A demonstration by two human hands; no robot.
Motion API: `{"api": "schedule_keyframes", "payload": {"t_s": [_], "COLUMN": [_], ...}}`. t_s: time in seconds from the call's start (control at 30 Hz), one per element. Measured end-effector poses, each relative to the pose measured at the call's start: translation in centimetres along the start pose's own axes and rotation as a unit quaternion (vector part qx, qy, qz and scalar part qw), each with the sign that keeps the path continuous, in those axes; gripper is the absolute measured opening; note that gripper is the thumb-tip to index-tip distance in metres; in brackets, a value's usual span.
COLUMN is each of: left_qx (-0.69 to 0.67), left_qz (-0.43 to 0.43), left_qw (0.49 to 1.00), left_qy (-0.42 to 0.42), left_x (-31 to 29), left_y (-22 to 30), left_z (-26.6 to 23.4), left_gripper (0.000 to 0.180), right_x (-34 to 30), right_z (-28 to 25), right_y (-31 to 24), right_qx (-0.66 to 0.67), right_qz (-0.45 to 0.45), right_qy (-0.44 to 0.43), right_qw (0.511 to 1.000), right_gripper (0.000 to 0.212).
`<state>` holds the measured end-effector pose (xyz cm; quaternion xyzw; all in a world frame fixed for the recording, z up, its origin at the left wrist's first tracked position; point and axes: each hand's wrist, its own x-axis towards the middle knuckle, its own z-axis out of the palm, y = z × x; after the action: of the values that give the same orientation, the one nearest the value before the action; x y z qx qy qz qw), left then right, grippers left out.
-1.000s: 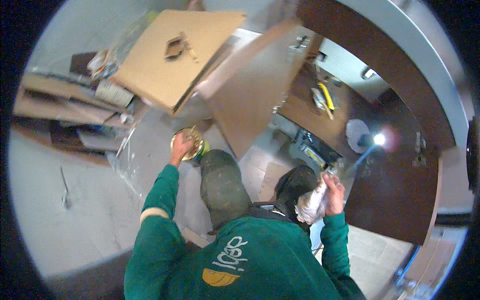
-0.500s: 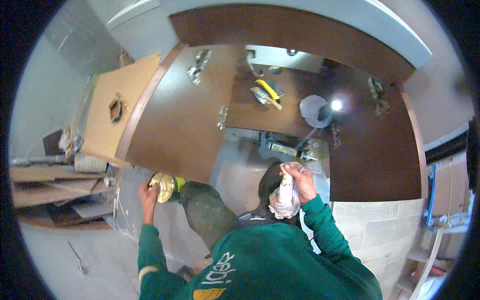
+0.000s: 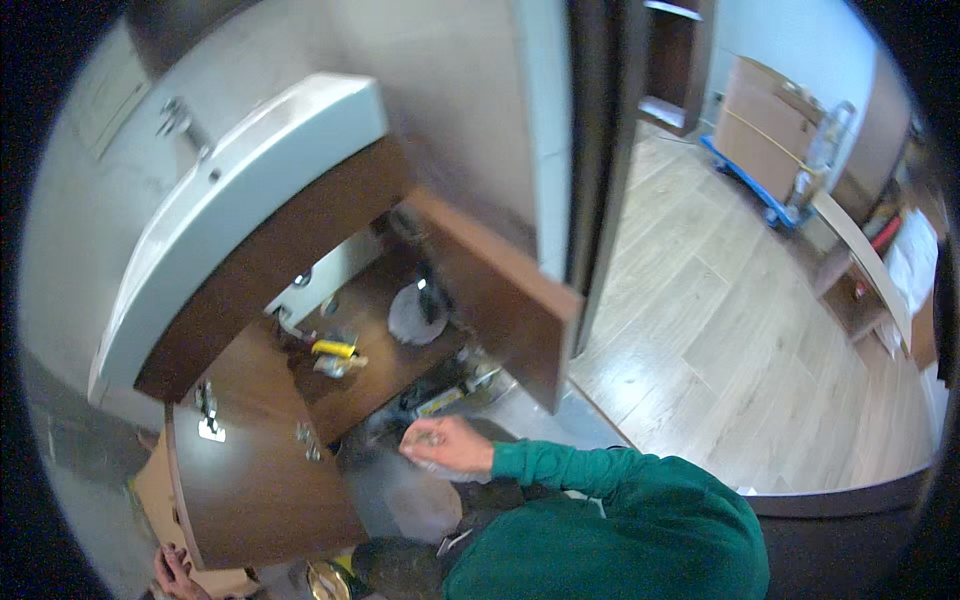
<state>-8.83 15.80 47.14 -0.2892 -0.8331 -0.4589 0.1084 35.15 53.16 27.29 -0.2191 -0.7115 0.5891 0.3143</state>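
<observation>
Head view: near the bottom middle of the frame, the right hand (image 3: 448, 444) has its fingers bent in, so its grip is partly closed. A pale bit (image 3: 455, 474) shows just under that hand, but it is too blurry to tell what it is or if it is held. The left hand (image 3: 175, 574) is at the lower left, with bent fingers, just beside the edge of the brown left door (image 3: 255, 480). I cannot tell if its grip has hold of anything. A round gold tin (image 3: 317, 580) sits at the bottom edge, to the right of that hand and well apart from it.

Above the hands, the brown cabinet (image 3: 290, 245) has both doors open. A yellow-handled tool (image 3: 335, 349) lies inside, with a round grey disc (image 3: 416, 316) to its upper right. The brown right door (image 3: 510, 300) swings out near the middle. On top is a white washbasin (image 3: 250, 180) with a shiny tap (image 3: 190, 130). Up at the right, a cardboard box (image 3: 760, 125) stands on a blue trolley (image 3: 742, 178).
</observation>
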Motion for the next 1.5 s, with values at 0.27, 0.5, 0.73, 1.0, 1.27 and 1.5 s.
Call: {"api": "schedule_keyframes", "payload": {"t_s": [0.27, 0.5, 0.73, 1.0, 1.27, 1.5], "left_qx": [0.019, 0.032, 0.043, 0.040, 0.028, 0.004], "left_qz": [-0.005, -0.034, -0.061, -0.111, -0.165, -0.205], "left_qw": [0.981, 0.970, 0.965, 0.960, 0.949, 0.936], "left_qy": [-0.193, -0.238, -0.252, -0.255, -0.266, -0.285], "left_x": [1.0, 0.7, 0.9, 0.5, 1.9, 2.1], "left_y": [12.6, 16.3, 17.7, 18.0, 14.6, 12.4], "left_z": [8.6, 11.4, 12.5, 14.0, 13.9, 11.6], "left_gripper": [0.055, 0.054, 0.054, 0.054, 0.053, 0.053], "right_x": [-6.2, -5.2, -3.8, -2.4, -0.9, 0.3], "right_z": [-5.9, -8.3, -8.6, -8.9, -7.3, -5.7], "right_y": [-3.7, -4.0, -3.4, -2.3, -0.1, 2.7], "right_qx": [0.000, 0.042, 0.108, 0.103, 0.214, 0.249], "right_qz": [-0.114, -0.151, -0.140, -0.078, -0.050, 0.149], "right_qy": [0.042, 0.066, 0.028, -0.017, -0.064, -0.178], "right_qw": [0.993, 0.985, 0.984, 0.991, 0.974, 0.940], "right_gripper": [0.025, 0.027, 0.027, 0.032, 0.034, 0.031]}}
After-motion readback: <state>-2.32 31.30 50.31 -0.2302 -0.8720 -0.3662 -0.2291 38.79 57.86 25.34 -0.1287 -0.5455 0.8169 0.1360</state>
